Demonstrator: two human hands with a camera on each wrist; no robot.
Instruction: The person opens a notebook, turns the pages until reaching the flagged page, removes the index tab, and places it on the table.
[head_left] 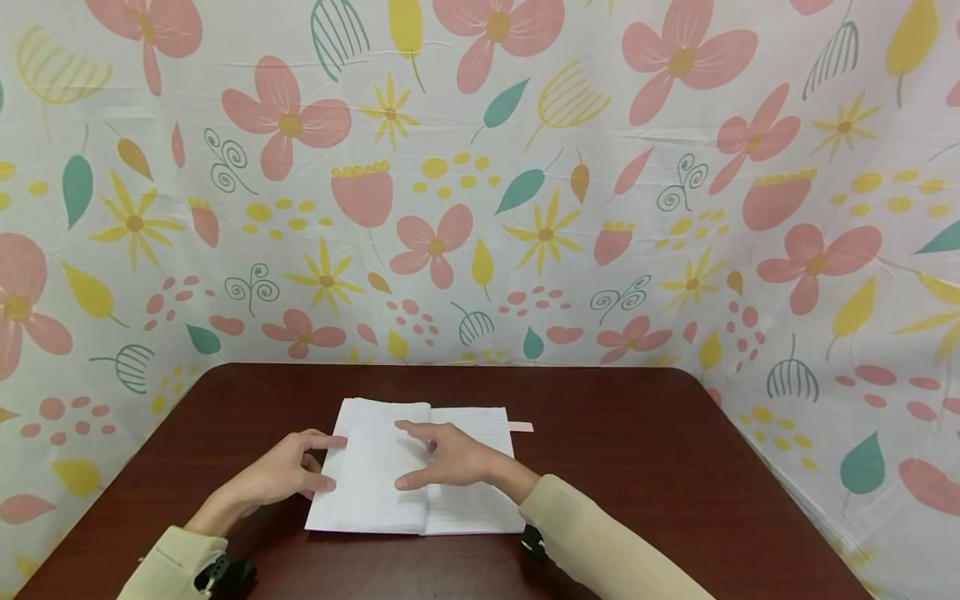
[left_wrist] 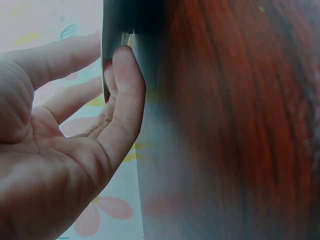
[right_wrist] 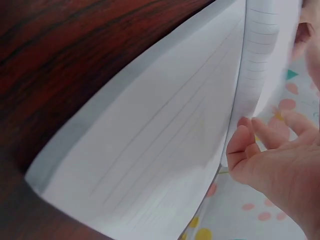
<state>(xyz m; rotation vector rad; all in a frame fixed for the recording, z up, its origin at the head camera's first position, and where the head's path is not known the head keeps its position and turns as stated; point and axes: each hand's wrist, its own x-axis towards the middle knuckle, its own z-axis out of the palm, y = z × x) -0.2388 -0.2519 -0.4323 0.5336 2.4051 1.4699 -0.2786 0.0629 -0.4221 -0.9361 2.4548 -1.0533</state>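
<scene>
Two hands of yours are at the notebook (head_left: 375, 467), which lies spread on the dark red-brown table (head_left: 637, 458), somewhat left of its middle. Your left hand (head_left: 281, 471) grasps the outer edge of the left page (head_left: 367, 500): the thumb and the index finger are on top, and other fingers are bent below the edge. Your right hand (head_left: 457, 458) comes from the right side, above the right page (head_left: 480, 512), and its thumb and index finger, well apart, point over the left page. This hand is released, with nothing grasped; whether its tips touch the paper, I cannot tell. The right page shows ruled lines in the right wrist view. A pink tab (head_left: 521, 427) comes out beyond the notebook's right edge, near the top. Behind the table hangs a white cloth (head_left: 476, 187), printed with flowers and leaves. Your sleeves (head_left: 176, 562) are pale.
</scene>
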